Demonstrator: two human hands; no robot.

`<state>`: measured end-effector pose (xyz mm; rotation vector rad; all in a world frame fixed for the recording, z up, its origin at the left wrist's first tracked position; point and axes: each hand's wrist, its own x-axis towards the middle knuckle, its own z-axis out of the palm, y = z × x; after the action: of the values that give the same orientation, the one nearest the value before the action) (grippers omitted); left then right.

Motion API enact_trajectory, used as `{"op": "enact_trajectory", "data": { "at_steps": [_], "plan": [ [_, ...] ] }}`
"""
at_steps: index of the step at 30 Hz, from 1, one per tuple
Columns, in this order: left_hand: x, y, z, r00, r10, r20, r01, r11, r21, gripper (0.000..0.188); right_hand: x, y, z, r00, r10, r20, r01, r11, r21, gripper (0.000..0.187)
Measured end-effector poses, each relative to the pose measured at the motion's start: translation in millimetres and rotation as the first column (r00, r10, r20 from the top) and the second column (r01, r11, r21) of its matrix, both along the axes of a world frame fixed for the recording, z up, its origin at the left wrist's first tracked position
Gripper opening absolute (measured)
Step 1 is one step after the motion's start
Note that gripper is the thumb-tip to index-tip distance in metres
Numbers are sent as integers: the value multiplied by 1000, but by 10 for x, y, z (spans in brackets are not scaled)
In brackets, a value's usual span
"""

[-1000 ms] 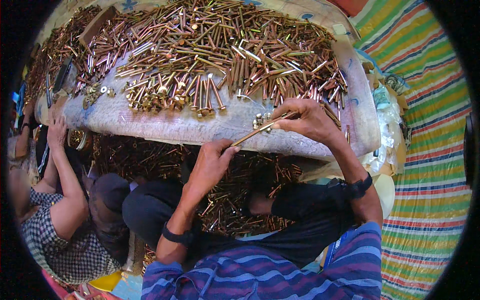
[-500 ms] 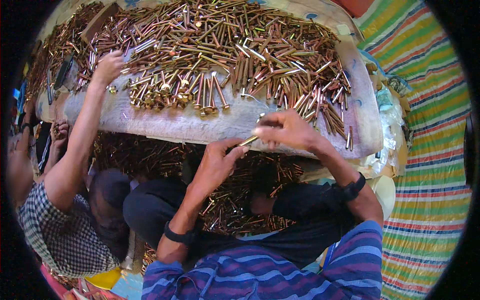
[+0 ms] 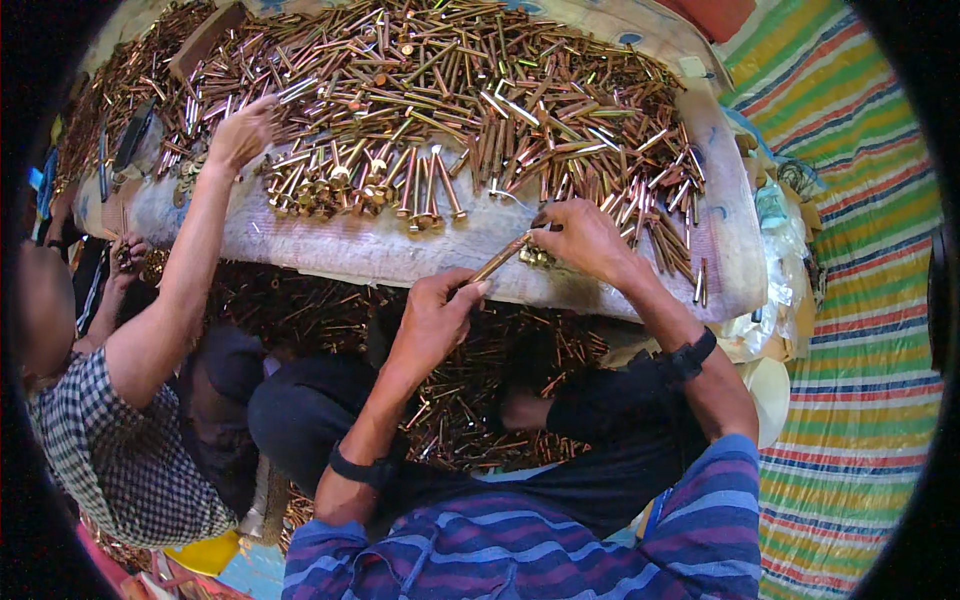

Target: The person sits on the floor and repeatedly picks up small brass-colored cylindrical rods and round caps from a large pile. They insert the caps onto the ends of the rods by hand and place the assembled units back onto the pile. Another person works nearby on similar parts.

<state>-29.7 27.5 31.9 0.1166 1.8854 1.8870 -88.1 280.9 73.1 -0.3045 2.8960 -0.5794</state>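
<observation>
My left hand (image 3: pixel 437 318) is closed round the lower end of a long copper-coloured bolt (image 3: pixel 497 261), pinched between thumb and fingers. The bolt slants up to the right over the near edge of the padded table. At its far end, the fingers of my right hand (image 3: pixel 583 240) are pinched together, touching or nearly touching the tip. Whatever sits inside that pinch is hidden. Just below the right fingers lies a small cluster of brass-coloured nuts (image 3: pixel 536 256). Beyond my hands, several headed bolts (image 3: pixel 427 190) stand leaning in a row, heads toward me.
A big heap of loose copper-coloured rods (image 3: pixel 450 75) covers the cloth-topped table (image 3: pixel 330 245). More metal pieces (image 3: pixel 460 425) lie below, between my legs. At left, a co-worker's hand (image 3: pixel 240 135) reaches over the heap. A striped mat (image 3: pixel 860 300) spreads on the right, beside plastic bags (image 3: pixel 775 260).
My right hand has drawn up and slightly right, showing more of the bolt and the nuts beneath. The bolt tilts up more steeply. The co-worker's hand has moved right across the heap.
</observation>
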Motion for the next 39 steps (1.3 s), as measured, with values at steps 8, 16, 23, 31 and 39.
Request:
{"op": "enact_trajectory", "data": {
  "at_steps": [8,16,23,31,39],
  "plan": [
    [-8,11,-18,1000,-7,-19,6,999,-36,27,-50,-55,-102,996,19,-84,-20,1000,-14,37],
    [6,13,68,999,28,29,-28,999,23,20,53,-9,256,987,-86,135,147,818,-556,22],
    [20,15,84,997,17,69,-24,995,99,20,255,-48,451,986,-55,155,137,794,-593,24],
    [16,1,65,996,-24,85,15,994,107,22,305,-27,461,997,67,27,-38,807,-589,21],
    [6,-24,103,987,-74,145,53,988,146,23,327,-33,499,994,98,38,-60,825,-562,18]
  ]
}}
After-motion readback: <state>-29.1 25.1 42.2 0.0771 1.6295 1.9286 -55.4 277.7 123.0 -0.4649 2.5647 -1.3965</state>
